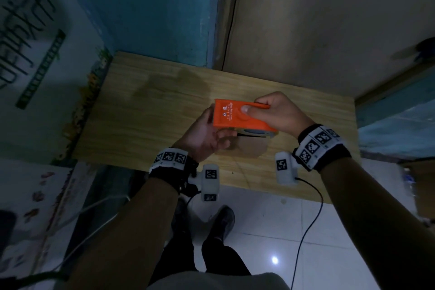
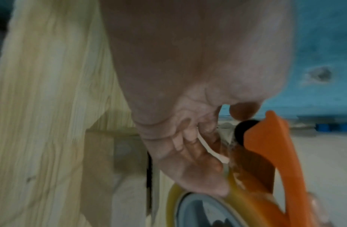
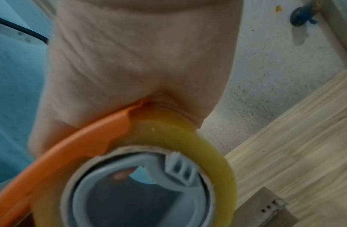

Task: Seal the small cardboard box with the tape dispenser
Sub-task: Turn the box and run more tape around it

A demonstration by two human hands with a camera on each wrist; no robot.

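Wooden tabletop [image 1: 146,110], viewed from above: left hand [image 1: 204,135], fingers at the tape's free end; orange tape dispenser [image 1: 235,115], gripped by right hand [image 1: 275,113]; small cardboard box [image 1: 247,147] directly beneath, nearer the left hand.

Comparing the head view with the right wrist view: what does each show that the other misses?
Head only: the left hand at the tape dispenser's front end, and the right hand's thumb on its orange top. Right wrist only: the grey hub inside the yellowish tape roll. Both: the dispenser held above the wooden table, the small cardboard box lying below.
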